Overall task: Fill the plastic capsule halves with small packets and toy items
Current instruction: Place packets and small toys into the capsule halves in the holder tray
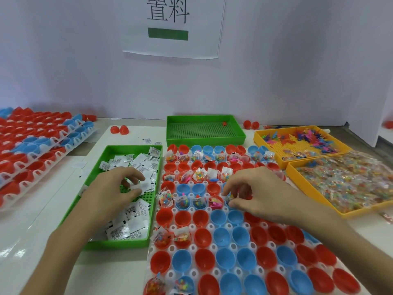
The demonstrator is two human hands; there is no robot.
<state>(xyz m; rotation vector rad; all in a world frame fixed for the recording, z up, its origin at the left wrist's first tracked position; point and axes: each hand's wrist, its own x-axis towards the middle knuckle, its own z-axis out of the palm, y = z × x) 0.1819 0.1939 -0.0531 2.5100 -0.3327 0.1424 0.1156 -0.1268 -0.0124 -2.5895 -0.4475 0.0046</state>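
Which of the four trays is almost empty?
The far green tray: only one small red piece lies inside, while the others are heaped.

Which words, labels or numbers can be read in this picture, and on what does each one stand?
"置料": large black characters on the white paper sheet on the wall, above a plain green bar; the frame's top edge cuts off the top of the first character.
Black print on the white packets in the green tray: too small and blurred to read.
Clear bead packets: no print can be made out.
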